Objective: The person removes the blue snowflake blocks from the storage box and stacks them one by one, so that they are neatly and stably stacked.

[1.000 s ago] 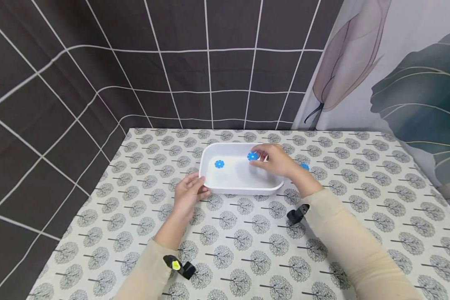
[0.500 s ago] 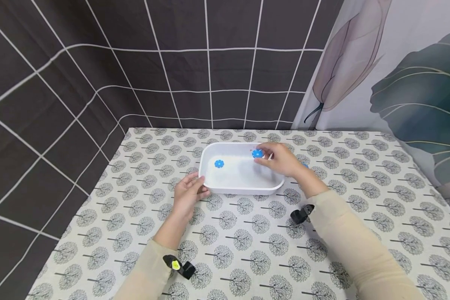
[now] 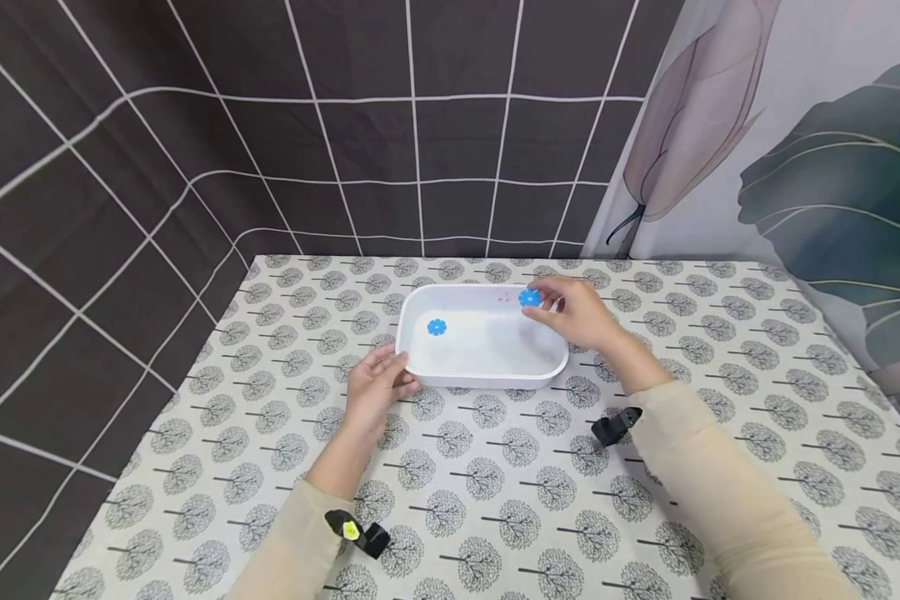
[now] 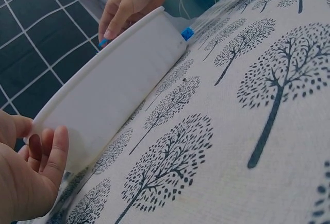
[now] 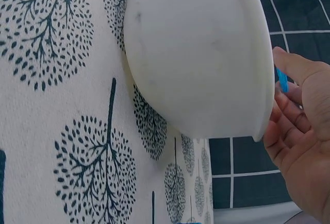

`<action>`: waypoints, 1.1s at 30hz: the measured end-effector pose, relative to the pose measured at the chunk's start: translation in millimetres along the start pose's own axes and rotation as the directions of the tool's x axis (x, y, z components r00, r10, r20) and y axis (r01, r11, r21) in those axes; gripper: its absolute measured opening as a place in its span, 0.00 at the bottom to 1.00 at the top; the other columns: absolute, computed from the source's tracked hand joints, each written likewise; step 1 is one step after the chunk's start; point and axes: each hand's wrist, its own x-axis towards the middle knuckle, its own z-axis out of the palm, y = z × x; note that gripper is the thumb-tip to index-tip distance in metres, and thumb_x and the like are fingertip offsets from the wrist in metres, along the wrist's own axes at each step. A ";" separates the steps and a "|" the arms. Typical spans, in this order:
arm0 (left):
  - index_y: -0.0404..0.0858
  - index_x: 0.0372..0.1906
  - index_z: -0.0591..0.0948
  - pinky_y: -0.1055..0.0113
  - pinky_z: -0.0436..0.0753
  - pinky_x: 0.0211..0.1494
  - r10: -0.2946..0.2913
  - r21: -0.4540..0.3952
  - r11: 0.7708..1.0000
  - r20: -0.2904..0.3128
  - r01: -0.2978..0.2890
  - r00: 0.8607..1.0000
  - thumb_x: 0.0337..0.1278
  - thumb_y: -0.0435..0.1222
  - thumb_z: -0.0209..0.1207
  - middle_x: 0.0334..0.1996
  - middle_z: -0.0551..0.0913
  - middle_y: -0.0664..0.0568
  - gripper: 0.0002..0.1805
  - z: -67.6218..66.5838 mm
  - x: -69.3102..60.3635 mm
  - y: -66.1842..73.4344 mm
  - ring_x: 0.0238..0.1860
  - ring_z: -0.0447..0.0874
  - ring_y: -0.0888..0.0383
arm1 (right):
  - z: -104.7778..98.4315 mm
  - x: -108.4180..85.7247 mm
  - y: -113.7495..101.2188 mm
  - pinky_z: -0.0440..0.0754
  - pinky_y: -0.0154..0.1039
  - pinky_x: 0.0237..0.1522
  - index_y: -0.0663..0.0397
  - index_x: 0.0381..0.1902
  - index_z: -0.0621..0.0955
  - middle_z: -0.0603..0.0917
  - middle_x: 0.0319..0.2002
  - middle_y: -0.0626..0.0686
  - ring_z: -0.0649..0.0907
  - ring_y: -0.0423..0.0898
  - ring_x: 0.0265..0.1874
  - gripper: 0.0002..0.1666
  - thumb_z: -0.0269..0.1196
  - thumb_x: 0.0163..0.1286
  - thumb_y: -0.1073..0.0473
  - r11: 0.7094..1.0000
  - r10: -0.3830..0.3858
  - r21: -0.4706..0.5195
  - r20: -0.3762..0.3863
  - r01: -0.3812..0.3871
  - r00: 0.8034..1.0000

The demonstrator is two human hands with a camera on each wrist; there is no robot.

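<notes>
A white plastic tub (image 3: 482,382) stands on the cloth, and one blue notched disc (image 3: 437,327) lies flat inside it toward the left. My left hand (image 3: 375,385) grips the tub's front left corner, thumb at the rim and fingers against the outer wall. Between thumb and fingers, my right hand (image 3: 576,312) pinches another blue notched disc (image 3: 529,297) over the tub's back right part. A further blue piece (image 4: 187,33) shows on the cloth beyond the tub's right end in the left wrist view; the right hand and forearm hide it in the head view.
Tree-patterned cloth (image 3: 487,517) covers the table. Dark gridded fabric (image 3: 360,142) hangs behind and to the left, a leaf-patterned curtain (image 3: 817,192) at the right. Small reddish marks (image 3: 504,297) show on the tub's inner back wall.
My right hand has shifted right and slightly back with its disc, uncovering reddish marks on the back wall and covering the blue piece outside. The left hand and tub stay put.
</notes>
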 end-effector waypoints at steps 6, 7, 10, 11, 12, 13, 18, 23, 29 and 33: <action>0.34 0.66 0.73 0.68 0.92 0.44 0.001 0.011 1.000 0.001 -0.001 1.000 0.69 0.32 0.60 0.46 0.81 0.37 0.22 -0.7 -0.6 -0.7 0.32 0.84 0.59 | -5.9 -4.5 6.1 0.84 0.40 0.36 0.68 0.57 0.81 0.84 0.35 0.57 0.80 0.50 0.34 0.25 0.71 0.66 0.61 0.999 0.041 -0.011 0.004 -0.040 0.999; 0.34 0.66 0.73 0.68 0.92 0.44 0.002 0.013 1.000 0.001 -0.002 1.000 0.69 0.32 0.60 0.47 0.81 0.37 0.22 -0.6 -0.8 -0.5 0.32 0.84 0.59 | -6.7 -5.4 7.3 0.83 0.39 0.36 0.68 0.58 0.80 0.84 0.36 0.57 0.80 0.50 0.34 0.25 0.71 0.67 0.61 0.999 0.047 -0.013 0.005 -0.047 0.999; 0.34 0.65 0.74 0.68 0.92 0.45 0.003 0.016 1.000 -0.002 -0.003 1.000 0.69 0.32 0.60 0.47 0.81 0.37 0.22 -0.2 -0.9 -0.3 0.32 0.84 0.59 | -8.6 -7.8 9.7 0.83 0.37 0.36 0.68 0.58 0.80 0.84 0.36 0.56 0.80 0.50 0.34 0.25 0.71 0.67 0.61 0.998 0.058 -0.012 0.000 -0.058 0.998; 0.34 0.65 0.73 0.68 0.92 0.45 0.003 0.016 1.000 -0.002 -0.003 1.000 0.69 0.32 0.60 0.47 0.81 0.37 0.22 0.0 -0.8 -0.2 0.32 0.84 0.59 | -9.1 -8.7 10.6 0.82 0.37 0.35 0.68 0.57 0.80 0.84 0.36 0.56 0.80 0.50 0.34 0.25 0.71 0.67 0.61 0.998 0.060 -0.013 -0.005 -0.060 0.998; 0.34 0.66 0.73 0.68 0.92 0.45 0.004 0.016 1.000 -0.001 -0.004 1.000 0.69 0.32 0.60 0.47 0.81 0.37 0.23 0.3 -0.9 0.0 0.32 0.84 0.59 | -9.6 -9.5 11.5 0.82 0.36 0.34 0.68 0.57 0.81 0.84 0.35 0.56 0.80 0.50 0.34 0.24 0.71 0.67 0.61 0.998 0.061 -0.012 -0.010 -0.061 0.998; 0.34 0.66 0.73 0.68 0.92 0.45 0.004 0.016 1.000 0.000 -0.004 1.000 0.69 0.32 0.60 0.47 0.81 0.37 0.23 0.5 -0.7 0.0 0.32 0.84 0.60 | -10.2 -10.2 12.4 0.82 0.35 0.33 0.68 0.56 0.81 0.83 0.35 0.56 0.80 0.50 0.34 0.24 0.71 0.66 0.61 0.998 0.063 -0.010 -0.015 -0.063 0.998; 0.33 0.66 0.73 0.68 0.92 0.44 0.003 0.014 1.000 0.002 -0.003 1.000 0.69 0.32 0.60 0.47 0.81 0.36 0.23 0.3 -0.7 -0.5 0.32 0.84 0.59 | -12.7 -14.9 17.9 0.81 0.32 0.31 0.67 0.56 0.82 0.83 0.35 0.56 0.80 0.50 0.35 0.23 0.71 0.66 0.61 0.997 0.072 -0.010 -0.023 -0.072 0.997; 0.34 0.65 0.73 0.68 0.92 0.44 0.005 0.014 1.000 0.006 -0.005 1.000 0.69 0.32 0.60 0.48 0.81 0.36 0.23 0.0 -0.7 -0.7 0.32 0.84 0.59 | -17.3 -19.8 22.4 0.83 0.31 0.34 0.67 0.55 0.82 0.83 0.35 0.55 0.80 0.48 0.35 0.22 0.71 0.66 0.61 0.997 0.079 -0.002 -0.023 -0.080 0.997; 0.34 0.65 0.73 0.68 0.92 0.44 0.011 0.016 1.000 0.015 -0.011 1.000 0.70 0.32 0.60 0.48 0.81 0.36 0.22 -0.1 -0.9 -0.4 0.32 0.84 0.60 | -23.4 -26.9 29.7 0.80 0.26 0.32 0.65 0.54 0.83 0.83 0.34 0.56 0.81 0.49 0.35 0.20 0.71 0.67 0.61 0.996 0.085 0.002 -0.043 -0.085 0.995; 0.34 0.65 0.73 0.68 0.92 0.44 0.009 0.012 1.000 0.012 -0.009 1.000 0.70 0.32 0.60 0.49 0.81 0.36 0.22 0.0 -1.0 -0.3 0.32 0.84 0.60 | -26.0 -33.4 37.0 0.80 0.27 0.28 0.64 0.55 0.83 0.83 0.34 0.55 0.81 0.50 0.35 0.22 0.72 0.66 0.59 0.997 0.081 -0.015 -0.060 -0.082 0.995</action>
